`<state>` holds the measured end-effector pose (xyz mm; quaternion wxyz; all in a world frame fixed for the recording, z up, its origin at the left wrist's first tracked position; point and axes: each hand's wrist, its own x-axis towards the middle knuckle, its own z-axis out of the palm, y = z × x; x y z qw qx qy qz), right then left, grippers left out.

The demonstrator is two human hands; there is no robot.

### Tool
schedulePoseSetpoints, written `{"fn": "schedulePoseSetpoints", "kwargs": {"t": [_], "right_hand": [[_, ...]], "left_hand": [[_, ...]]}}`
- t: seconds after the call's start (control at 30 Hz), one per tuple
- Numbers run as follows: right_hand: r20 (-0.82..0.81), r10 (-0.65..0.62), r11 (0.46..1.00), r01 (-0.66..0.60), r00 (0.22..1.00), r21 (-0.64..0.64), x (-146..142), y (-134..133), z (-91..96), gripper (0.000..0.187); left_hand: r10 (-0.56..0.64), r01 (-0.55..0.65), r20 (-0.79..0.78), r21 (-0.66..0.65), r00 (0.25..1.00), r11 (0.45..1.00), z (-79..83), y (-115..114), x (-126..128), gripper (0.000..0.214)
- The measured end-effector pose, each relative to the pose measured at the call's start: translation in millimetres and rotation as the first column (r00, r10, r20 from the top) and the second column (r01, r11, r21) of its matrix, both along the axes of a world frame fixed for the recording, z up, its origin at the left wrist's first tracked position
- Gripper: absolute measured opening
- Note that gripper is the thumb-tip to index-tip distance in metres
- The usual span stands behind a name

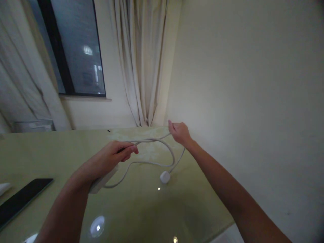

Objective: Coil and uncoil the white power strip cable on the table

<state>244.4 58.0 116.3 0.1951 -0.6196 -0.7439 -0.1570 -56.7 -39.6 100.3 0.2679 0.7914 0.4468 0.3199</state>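
A white power cable [149, 163] runs in loops between my two hands above the table. My left hand [118, 152] pinches part of the looped cable between thumb and fingers. Higher and to the right, my right hand [179, 132] is closed on another stretch of the same cable. From it the cable hangs down to a white plug [165, 177], at or just above the tabletop. Partly hidden behind my left wrist is a white block-shaped thing [107, 179], perhaps a power strip, where the cable's other end leads.
The glossy pale green table [141, 209] meets the wall on the right and at the back. A dark flat panel [21, 200] lies at the left, beside a white object [4, 187]. Curtains [143, 60] hang by the window [78, 47]. A small black bit [108, 130] lies near the back edge.
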Motion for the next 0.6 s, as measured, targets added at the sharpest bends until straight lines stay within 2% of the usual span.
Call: {"fn": "schedulePoseSetpoints", "kwargs": {"t": [0.07,0.17,0.23,0.3,0.4,0.47,0.6], "right_hand": [[0.013,-0.097,0.995,0.098,0.995,-0.008,33.1,15.1,14.2,0.069],[0.024,-0.226,0.974,0.226,0.974,-0.009,82.8,29.4,31.5,0.069],[0.027,-0.306,0.952,0.307,0.952,-0.008,110.9,32.9,38.7,0.07],[0.031,-0.373,0.928,0.373,0.927,-0.003,134.2,32.9,43.2,0.07],[0.035,-0.466,0.885,0.466,0.884,0.02,164.1,28.5,48.1,0.066],[0.032,-0.521,0.854,0.519,0.853,0.04,184.0,22.2,52.0,0.064],[0.006,-0.606,0.794,0.604,0.796,0.062,224.3,3.3,62.5,0.059]], "left_hand": [[0.015,-0.014,0.05,-0.012,0.999,1.0,4.1,-5.4,-16.2,0.055],[0.098,-0.097,0.188,-0.015,0.977,0.995,5.6,-9.8,-35.9,0.052],[0.19,-0.178,0.364,-0.067,0.912,0.982,3.6,-7.2,-43.6,0.05],[0.29,-0.225,0.571,-0.184,0.768,0.957,1.1,0.1,-48.0,0.043],[0.409,-0.204,0.776,-0.355,0.48,0.912,-1.5,14.3,-55.7,0.025],[0.461,-0.177,0.824,-0.426,0.329,0.887,-3.9,21.3,-65.4,0.024],[0.548,-0.165,0.832,-0.53,0.09,0.832,-13.5,25.4,-90.9,0.033]]}}
